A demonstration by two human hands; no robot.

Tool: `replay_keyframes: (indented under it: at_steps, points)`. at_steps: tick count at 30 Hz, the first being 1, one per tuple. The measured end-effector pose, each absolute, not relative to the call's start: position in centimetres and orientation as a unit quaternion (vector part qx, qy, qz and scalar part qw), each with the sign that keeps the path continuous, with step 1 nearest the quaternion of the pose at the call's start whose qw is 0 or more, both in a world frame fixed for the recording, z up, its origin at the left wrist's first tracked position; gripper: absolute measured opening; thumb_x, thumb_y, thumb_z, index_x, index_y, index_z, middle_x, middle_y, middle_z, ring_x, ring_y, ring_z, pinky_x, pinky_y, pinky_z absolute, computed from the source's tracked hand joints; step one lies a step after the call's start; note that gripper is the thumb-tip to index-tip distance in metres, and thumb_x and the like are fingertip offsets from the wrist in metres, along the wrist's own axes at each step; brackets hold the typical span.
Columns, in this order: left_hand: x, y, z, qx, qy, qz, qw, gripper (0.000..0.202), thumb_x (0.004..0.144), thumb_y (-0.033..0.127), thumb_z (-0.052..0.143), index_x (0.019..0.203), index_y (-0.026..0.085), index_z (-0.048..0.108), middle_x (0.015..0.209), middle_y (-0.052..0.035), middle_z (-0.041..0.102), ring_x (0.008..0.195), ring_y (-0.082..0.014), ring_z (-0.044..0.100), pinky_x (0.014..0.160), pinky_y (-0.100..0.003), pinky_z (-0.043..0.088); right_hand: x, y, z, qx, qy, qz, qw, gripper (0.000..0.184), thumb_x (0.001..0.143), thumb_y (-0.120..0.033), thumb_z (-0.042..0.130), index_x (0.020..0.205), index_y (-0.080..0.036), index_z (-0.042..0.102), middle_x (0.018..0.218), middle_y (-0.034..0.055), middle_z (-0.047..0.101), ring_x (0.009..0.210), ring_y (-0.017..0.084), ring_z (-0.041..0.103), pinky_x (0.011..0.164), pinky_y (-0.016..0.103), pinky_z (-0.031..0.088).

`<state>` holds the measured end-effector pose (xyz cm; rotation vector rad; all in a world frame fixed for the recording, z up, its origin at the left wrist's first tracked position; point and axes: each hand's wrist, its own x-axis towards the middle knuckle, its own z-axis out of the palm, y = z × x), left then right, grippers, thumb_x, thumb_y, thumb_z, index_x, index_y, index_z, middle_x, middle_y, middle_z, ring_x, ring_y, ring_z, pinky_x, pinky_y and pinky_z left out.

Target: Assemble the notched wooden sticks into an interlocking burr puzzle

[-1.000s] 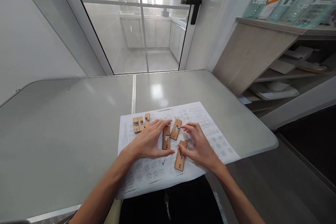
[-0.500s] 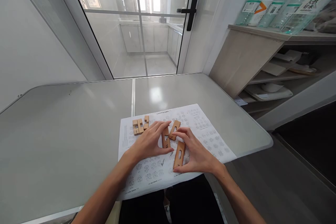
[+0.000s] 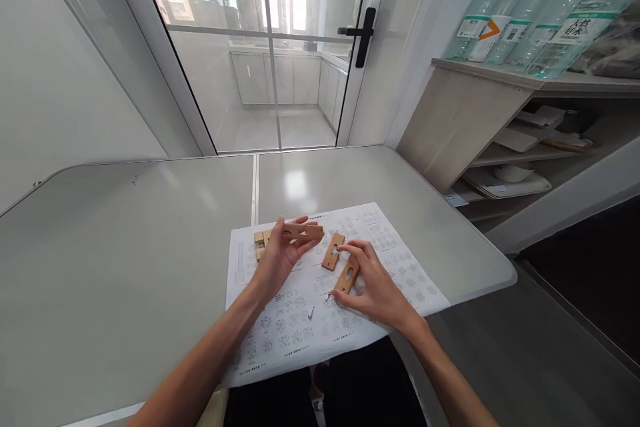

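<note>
Lap first: the black trousers (image 3: 370, 380) sit right by the near edge of the printed sheet (image 3: 290, 323), so a knee or forearm snagging that paper could drag everything lying on it. Then the right hand (image 3: 376, 287), thumb and fingertips pinching the right-hand piece (image 3: 349, 273), a slotted wooden block, by its ends. I can't tell if it's clear of the paper. With a pinch that light, I'd worry about it twisting and popping out if 1 fingertip slides. The loose piece (image 3: 333, 252) lies flat just beyond, near those fingertips, so a careless swing could knock it askew. The left hand (image 3: 277, 260) is turned palm-up, gripping the left-hand piece (image 3: 303, 232) between thumb and fingers; it looks lifted, with the far end sticking out, so imo tipping the palm with a slack thumb lets it slide off. Right behind that hand there's a small block group (image 3: 260, 245), partly hidden, and since it's half blocked from view, a dropped piece or a stray knuckle could scatter it. The worktop (image 3: 125, 280) looks pretty glossy, so anything shoved off the paper might skid. Farther back, the bottles (image 3: 480, 37) on the shelf unit (image 3: 425, 127) and the glass door (image 3: 300, 73) are well apart from the hands, so no drama there.
</note>
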<state>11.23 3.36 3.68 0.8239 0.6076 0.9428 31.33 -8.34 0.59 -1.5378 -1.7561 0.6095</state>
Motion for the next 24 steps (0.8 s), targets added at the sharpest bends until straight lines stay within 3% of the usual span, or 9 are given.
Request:
replay_keyframes:
  at_steps: [7, 13, 16, 19, 21, 24]
  points:
    - [10.9, 3.4, 4.1, 0.368, 0.26, 0.367, 0.814, 0.033, 0.102, 0.038, 0.062, 0.116, 0.01, 0.072, 0.131, -0.0202, 0.074, 0.124, -0.0322, 0.071, 0.125, -0.05, 0.041, 31.1, -8.2, 0.5, -0.601, -0.698, 0.185, 0.341, 0.075, 0.083, -0.04, 0.082, 0.148, -0.035, 0.044, 0.148, 0.0101, 0.043, 0.14, 0.035, 0.046, 0.114, 0.054, 0.048]
    - [10.9, 3.8, 3.1, 0.403, 0.26, 0.339, 0.809, 0.037, 0.104, 0.043, 0.057, 0.118, 0.013, 0.073, 0.135, -0.0187, 0.071, 0.129, -0.0313, 0.067, 0.119, -0.049, 0.046, 31.1, -7.9, -0.4, -0.67, -0.651, 0.093, 0.346, 0.074, 0.079, -0.045, 0.084, 0.143, -0.032, 0.05, 0.135, 0.0124, 0.049, 0.127, 0.039, 0.051, 0.106, 0.063, 0.049]
    - [10.6, 4.0, 2.6, 0.443, 0.274, 0.332, 0.786, 0.039, 0.102, 0.048, 0.06, 0.118, 0.016, 0.076, 0.138, -0.0156, 0.069, 0.127, -0.0291, 0.064, 0.107, -0.043, 0.052, 31.3, -7.7, -0.8, -0.685, -0.635, 0.074, 0.349, 0.07, 0.081, -0.05, 0.082, 0.14, -0.029, 0.051, 0.13, 0.0124, 0.052, 0.122, 0.038, 0.054, 0.103, 0.062, 0.051]
    - [10.4, 4.0, 2.6, 0.47, 0.307, 0.316, 0.765, 0.044, 0.1, 0.054, 0.063, 0.12, 0.018, 0.078, 0.111, -0.0113, 0.07, 0.099, -0.0204, 0.063, 0.082, -0.032, 0.052, 31.3, -7.7, -0.9, -0.701, -0.614, 0.076, 0.355, 0.067, 0.081, -0.051, 0.081, 0.138, -0.028, 0.053, 0.13, 0.0127, 0.053, 0.122, 0.038, 0.054, 0.099, 0.06, 0.053]
    - [10.3, 3.9, 2.8, 0.462, 0.308, 0.305, 0.774, 0.046, 0.099, 0.056, 0.064, 0.123, 0.018, 0.077, 0.087, -0.0051, 0.061, 0.077, -0.0143, 0.055, 0.069, -0.029, 0.045, 31.3, -7.7, -0.8, -0.711, -0.604, 0.073, 0.353, 0.066, 0.081, -0.051, 0.08, 0.137, -0.028, 0.054, 0.129, 0.0125, 0.055, 0.122, 0.038, 0.054, 0.098, 0.06, 0.053]
    - [10.4, 3.7, 3.1, 0.442, 0.286, 0.302, 0.795, 0.047, 0.096, 0.055, 0.069, 0.119, 0.014, 0.076, 0.075, 0.0007, 0.05, 0.065, -0.01, 0.045, 0.063, -0.027, 0.04, 31.3, -7.7, -0.7, -0.717, -0.601, 0.062, 0.347, 0.064, 0.081, -0.05, 0.081, 0.134, -0.026, 0.055, 0.126, 0.012, 0.059, 0.119, 0.037, 0.055, 0.098, 0.059, 0.053]
